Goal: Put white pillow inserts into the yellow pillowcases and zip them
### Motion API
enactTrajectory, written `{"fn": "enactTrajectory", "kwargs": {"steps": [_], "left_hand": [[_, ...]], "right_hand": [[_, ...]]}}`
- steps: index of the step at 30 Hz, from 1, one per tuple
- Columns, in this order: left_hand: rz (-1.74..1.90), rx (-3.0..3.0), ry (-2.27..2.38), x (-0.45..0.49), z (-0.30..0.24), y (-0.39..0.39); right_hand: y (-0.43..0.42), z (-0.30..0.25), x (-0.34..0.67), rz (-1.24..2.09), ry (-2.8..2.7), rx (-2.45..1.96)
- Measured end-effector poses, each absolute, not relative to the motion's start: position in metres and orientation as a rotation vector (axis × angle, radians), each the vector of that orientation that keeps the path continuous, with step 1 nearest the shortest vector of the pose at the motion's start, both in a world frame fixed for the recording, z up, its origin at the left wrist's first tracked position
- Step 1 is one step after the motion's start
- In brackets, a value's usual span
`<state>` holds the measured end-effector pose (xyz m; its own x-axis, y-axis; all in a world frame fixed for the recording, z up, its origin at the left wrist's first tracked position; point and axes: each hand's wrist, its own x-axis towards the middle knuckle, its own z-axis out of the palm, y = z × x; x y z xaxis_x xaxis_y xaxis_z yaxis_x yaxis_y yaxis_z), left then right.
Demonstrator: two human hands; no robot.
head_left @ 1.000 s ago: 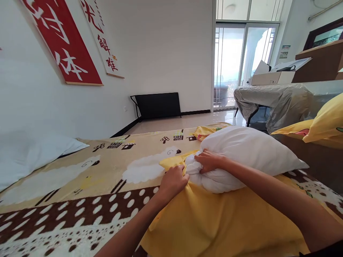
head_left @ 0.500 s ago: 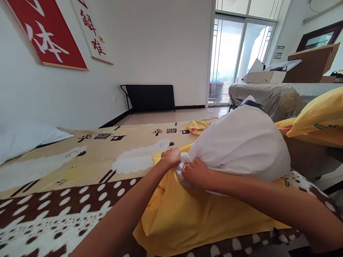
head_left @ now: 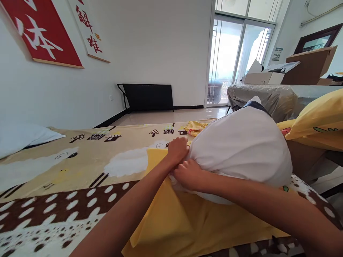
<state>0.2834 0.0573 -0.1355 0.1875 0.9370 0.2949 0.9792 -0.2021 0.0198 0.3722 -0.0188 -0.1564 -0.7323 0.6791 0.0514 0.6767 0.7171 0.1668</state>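
While a spare pillow (head_left: 25, 141) lies untouched toward the left end of the blanket (head_left: 118, 141), the work is gathered near the right end. There the yellow cloth (head_left: 163, 228) spreads along the near edge, one flat corner showing beyond the left forearm. The left hand (head_left: 177, 150) is closed at the cloth's far side, apparently gripping it, though its fingertips are hidden. Just beside it and nearer the person, the right hand (head_left: 189, 175) is closed on a bunched corner of the white pillow (head_left: 243, 150). A crumpled yellow piece (head_left: 197, 126) lies at the far edge. The white pillow bulges from both hands toward the blanket's right edge, partly over the cloth. Judging from this, the work is at an early stage: one pillow corner is gathered against the cloth, while nearly all the rest remains uncovered; whether any is inside cannot be told. Beyond the right edge sits a plump yellow cushion (head_left: 318, 117).
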Motion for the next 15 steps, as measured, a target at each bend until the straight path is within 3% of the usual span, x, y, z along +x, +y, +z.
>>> {"fn": "enactTrajectory", "kwargs": {"steps": [15], "left_hand": [[-0.474,-2.394,-2.005,0.324,-0.138,0.115]], "right_hand": [[-0.064,-0.205,0.336,0.275,2.858,1.210]]}}
